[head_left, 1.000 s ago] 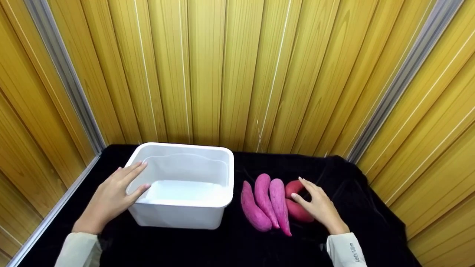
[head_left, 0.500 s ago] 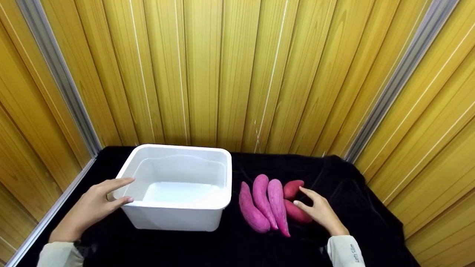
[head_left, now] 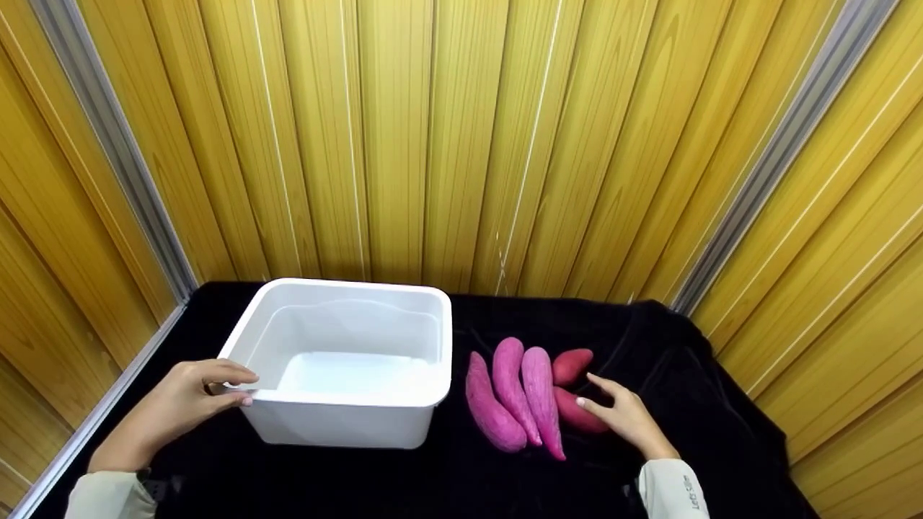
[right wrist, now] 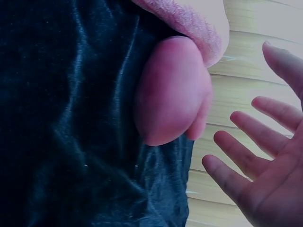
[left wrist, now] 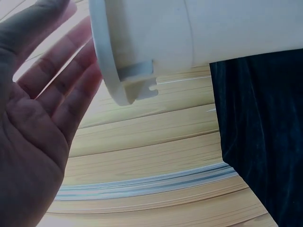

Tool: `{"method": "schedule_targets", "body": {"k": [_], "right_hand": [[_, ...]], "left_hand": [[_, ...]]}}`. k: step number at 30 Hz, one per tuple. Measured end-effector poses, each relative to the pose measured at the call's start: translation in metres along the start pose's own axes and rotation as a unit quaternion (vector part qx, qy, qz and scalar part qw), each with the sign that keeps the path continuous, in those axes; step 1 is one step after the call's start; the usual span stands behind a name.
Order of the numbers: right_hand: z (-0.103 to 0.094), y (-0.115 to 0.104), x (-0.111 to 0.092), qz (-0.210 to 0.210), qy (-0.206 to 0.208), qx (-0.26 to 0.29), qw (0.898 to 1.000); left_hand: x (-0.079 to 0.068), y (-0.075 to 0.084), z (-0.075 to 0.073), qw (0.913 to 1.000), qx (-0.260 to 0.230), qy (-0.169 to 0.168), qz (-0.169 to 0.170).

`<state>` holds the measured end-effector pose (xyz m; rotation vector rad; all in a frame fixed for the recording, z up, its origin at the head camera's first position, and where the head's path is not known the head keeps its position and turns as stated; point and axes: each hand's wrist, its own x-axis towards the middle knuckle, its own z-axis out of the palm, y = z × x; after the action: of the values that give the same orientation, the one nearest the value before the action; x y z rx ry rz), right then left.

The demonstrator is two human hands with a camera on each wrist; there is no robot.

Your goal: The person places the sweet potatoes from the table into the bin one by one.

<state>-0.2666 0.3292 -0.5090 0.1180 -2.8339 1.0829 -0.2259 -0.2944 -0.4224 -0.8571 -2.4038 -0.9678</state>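
Observation:
A white plastic tub [head_left: 339, 422] stands on the left of the black cloth. My left hand [head_left: 180, 396] is at its front left corner, pinching the rim between fingers and thumb. In the left wrist view the fingers [left wrist: 61, 80] reach the tub's rim [left wrist: 106, 56]. On the right, my right hand [head_left: 627, 417] hovers beside two red sweet potatoes [head_left: 577, 412], fingers spread and holding nothing. The right wrist view shows the nearer red sweet potato [right wrist: 173, 92] in front of the relaxed fingers [right wrist: 251, 127]. Three long pink-purple sweet potatoes [head_left: 497, 414] lie side by side between tub and red ones.
Black velvet cloth [head_left: 360, 483] covers the table, with folds at the right. Yellow wood-patterned panels [head_left: 461, 144] close off the back and both sides. Grey metal strips [head_left: 764, 151] run along the corners.
My left hand has moved from above the tub's left side down toward me, and its fingers have narrowed onto the front left corner of the rim. The right hand has drawn back slightly.

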Motion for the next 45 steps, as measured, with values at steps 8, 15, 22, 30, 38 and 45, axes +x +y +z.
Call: {"method": "schedule_targets", "body": {"k": [8, 15, 22, 30, 38, 45], "right_hand": [[0.007, 0.013, 0.000, 0.021, -0.029, 0.055, 0.998], [0.014, 0.026, -0.002, 0.055, -0.053, 0.144, 0.987], [0.018, 0.032, -0.004, 0.072, -0.051, 0.169, 0.982], [0.022, 0.036, -0.006, 0.092, -0.044, 0.185, 0.977], [0.026, 0.043, -0.009, 0.108, -0.041, 0.194, 0.974], [0.031, 0.047, -0.010, 0.116, -0.031, 0.189, 0.975]], "left_hand": [[0.000, -0.005, 0.004, 0.9985, -0.043, -0.024, 0.023], [0.000, -0.008, 0.005, 0.9979, -0.051, -0.026, 0.031], [0.000, -0.009, 0.006, 0.9983, -0.045, -0.029, 0.023], [0.000, -0.012, 0.006, 0.9981, -0.048, -0.036, 0.016], [0.000, -0.013, 0.007, 0.9986, -0.041, -0.034, -0.004], [-0.001, -0.013, 0.008, 0.9979, -0.055, -0.033, -0.015]]}}
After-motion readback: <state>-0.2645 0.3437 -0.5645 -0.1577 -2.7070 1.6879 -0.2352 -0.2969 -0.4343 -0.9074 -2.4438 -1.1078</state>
